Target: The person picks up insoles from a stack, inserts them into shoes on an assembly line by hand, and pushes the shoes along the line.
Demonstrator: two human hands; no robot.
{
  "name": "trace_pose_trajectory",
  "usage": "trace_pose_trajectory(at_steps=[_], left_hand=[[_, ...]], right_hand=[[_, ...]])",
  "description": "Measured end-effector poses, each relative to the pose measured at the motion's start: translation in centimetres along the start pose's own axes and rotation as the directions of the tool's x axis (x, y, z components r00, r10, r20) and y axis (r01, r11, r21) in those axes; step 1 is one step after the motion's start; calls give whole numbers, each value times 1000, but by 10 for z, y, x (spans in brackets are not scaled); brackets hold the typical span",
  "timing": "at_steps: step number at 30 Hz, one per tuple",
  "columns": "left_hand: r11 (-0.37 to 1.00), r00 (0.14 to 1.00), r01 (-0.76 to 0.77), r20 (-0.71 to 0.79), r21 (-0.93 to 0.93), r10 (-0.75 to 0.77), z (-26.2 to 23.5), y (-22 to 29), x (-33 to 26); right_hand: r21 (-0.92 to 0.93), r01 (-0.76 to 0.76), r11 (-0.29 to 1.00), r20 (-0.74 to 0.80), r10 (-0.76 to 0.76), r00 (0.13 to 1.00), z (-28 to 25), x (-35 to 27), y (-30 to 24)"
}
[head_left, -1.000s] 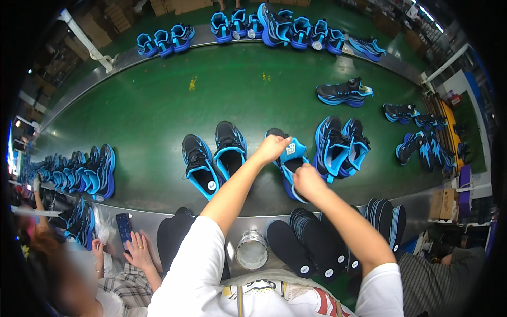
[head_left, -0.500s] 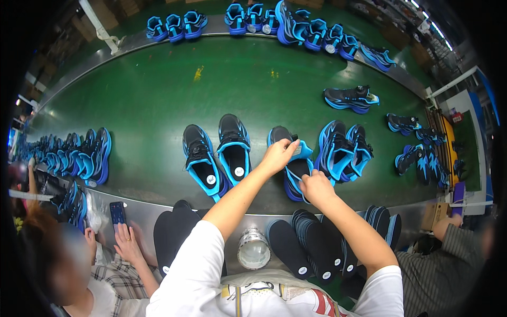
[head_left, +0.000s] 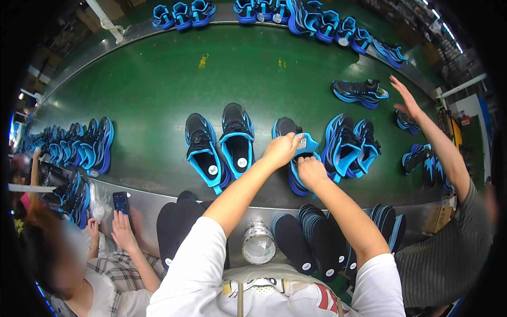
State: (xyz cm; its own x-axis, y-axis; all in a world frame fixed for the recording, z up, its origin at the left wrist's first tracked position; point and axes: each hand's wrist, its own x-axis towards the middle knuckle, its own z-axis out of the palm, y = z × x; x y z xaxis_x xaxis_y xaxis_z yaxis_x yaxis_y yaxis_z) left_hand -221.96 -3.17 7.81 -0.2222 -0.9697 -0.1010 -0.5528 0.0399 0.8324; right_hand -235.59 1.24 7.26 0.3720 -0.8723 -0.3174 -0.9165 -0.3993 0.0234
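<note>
A black and bright blue sneaker (head_left: 299,184) stands on the green surface, toe pointing away from me. My left hand (head_left: 282,150) is closed on its blue tongue, holding it up so that a small label shows. Bent fingers of my right hand (head_left: 311,171) reach into the shoe's opening; they are closed together, but the tips and whatever they hold are hidden inside. Left of it stand two matching sneakers, one farther left (head_left: 202,148) and one nearer (head_left: 236,138), each with a round white sticker inside. Another pair, including a sneaker (head_left: 338,142), stands close on the right.
Stacked black insoles (head_left: 320,238) lie along the near metal edge, beside a clear faceted jar (head_left: 259,244). More shoes line the far rail and the left. A co-worker's arm (head_left: 443,145) extends over the right side; another person's hand (head_left: 123,232) is near a phone (head_left: 121,202).
My right hand has moved from the sneaker's heel collar forward into its opening. My left hand stays on the tongue. The co-worker's arm at right has reached out over the surface.
</note>
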Motion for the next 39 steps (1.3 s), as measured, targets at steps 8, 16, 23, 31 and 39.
trace_pose_trajectory(at_steps=[8,16,23,31,39], left_hand=[[997,998,-1,60,-80,6,-7,-10,0],[982,992,18,124,-185,5,-8,-6,1],[965,995,-23,87,-261,47,-8,-2,3],[994,987,25,-155,-105,-41,-4,13,0],[704,817,-496,-1,508,577,-8,9,-2]], right_hand=[[-97,123,988,381,-78,921,-21,1,-6],[-104,216,971,590,-114,799,-36,7,5],[-117,332,936,584,-205,785,-31,9,8],[-145,490,859,458,-381,803,-27,12,12],[76,187,979,624,-193,757,-55,-21,-4]])
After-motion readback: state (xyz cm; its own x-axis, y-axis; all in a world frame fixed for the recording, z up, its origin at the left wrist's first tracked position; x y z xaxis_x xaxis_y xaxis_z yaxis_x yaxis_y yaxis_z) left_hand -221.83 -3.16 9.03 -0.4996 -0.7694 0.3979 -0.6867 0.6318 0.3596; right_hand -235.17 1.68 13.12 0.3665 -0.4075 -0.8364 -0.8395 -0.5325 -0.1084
